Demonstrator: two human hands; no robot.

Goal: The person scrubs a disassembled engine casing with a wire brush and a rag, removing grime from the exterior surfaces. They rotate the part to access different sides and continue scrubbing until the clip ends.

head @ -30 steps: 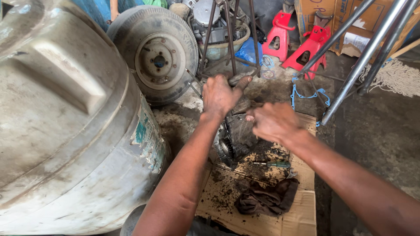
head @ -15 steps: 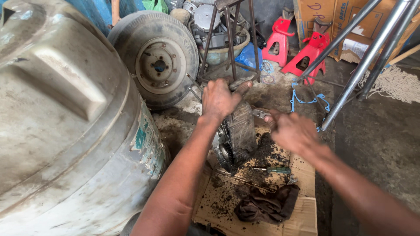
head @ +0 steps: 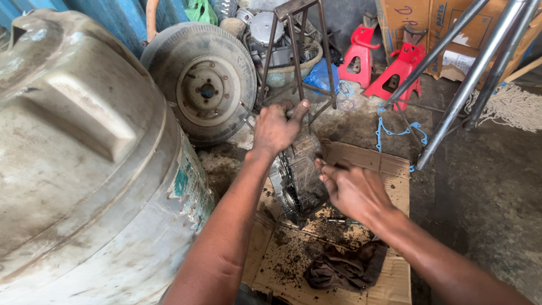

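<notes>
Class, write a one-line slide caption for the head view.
Left hand steadies a grimy engine casing on dirty cardboard; right hand works at its side.

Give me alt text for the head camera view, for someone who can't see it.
Two bare hands work on a grimy metal engine casing stood on dirty cardboard: the left hand grips its top, the right hand touches its side. A large pale tank, a worn tyre and red jack stands surround them.
</notes>
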